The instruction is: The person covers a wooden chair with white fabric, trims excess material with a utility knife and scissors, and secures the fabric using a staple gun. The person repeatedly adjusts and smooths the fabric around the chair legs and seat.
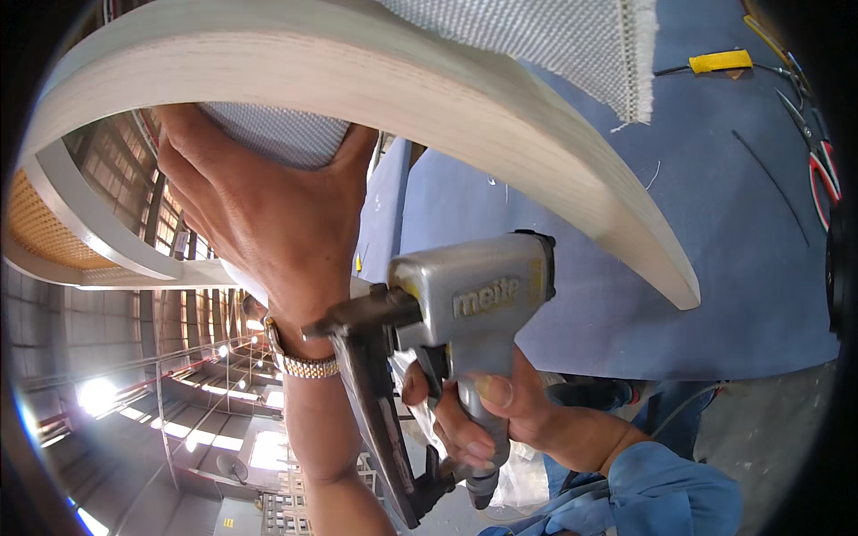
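Observation:
My right hand (514, 415) is wrapped round the handle of a silver and black pneumatic staple gun (483, 299). One finger is near its trigger, and the long black magazine slants down to the lower left. Behind the gun's nose, my left hand (268, 196) reaches up with a metal-banded wristwatch (308, 366) on the wrist. Its thumb and fingers lie round a grey woven fabric part (286, 134), with the fingertips partly hidden. A pale curved wooden chair frame (357, 85) arches over this hand. Loose frayed fabric (581, 45) hangs over the frame's far side.
A blue-covered worktable (572, 344) lies under the frame. On its right are a yellow-handled screwdriver (720, 61), red-handled cutters (824, 174) and a thin black strip (773, 188). A woven cane panel (54, 232) shows at the left in a curved frame.

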Demonstrator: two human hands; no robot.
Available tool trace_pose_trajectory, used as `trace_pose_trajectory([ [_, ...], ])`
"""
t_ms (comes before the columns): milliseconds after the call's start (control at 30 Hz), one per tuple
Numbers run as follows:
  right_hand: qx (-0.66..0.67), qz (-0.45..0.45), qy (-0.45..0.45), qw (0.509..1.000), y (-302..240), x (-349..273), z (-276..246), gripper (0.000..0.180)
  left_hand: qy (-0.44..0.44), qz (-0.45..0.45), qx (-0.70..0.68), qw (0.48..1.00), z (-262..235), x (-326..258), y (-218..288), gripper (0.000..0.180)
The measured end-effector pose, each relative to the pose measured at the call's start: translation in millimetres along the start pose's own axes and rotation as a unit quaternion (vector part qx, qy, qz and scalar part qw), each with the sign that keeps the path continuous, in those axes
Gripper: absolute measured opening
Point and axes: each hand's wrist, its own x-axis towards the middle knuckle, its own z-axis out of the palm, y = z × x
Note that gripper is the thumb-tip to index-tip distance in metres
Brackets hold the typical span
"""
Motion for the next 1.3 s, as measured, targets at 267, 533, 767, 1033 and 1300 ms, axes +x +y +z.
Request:
trace_pose_trajectory([
  [267,0.176,-0.097,-0.063,0.978,-4,23,-13,0.057,0.05,0.017,-0.006,0.999,3,-3,0,0.127],
  [533,0.233,-0.128,-0.07,0.961,-10,45,0,0.051,0.049,-0.032,-0.017,0.998,4,-7,17,0.121],
  [767,0.191,-0.145,-0.039,0.97,-17,44,12,0.047,0.029,-0.041,-0.029,0.998,-6,-2,5,0.127],
  [1033,0.167,-0.134,-0.029,0.976,-19,45,17,0.046,0.014,-0.055,-0.043,0.998,-5,-3,5,0.125],
  [1300,0.159,-0.113,-0.066,0.979,-8,47,19,0.04,0.035,-0.064,-0.068,0.995,-9,0,4,0.111],
])
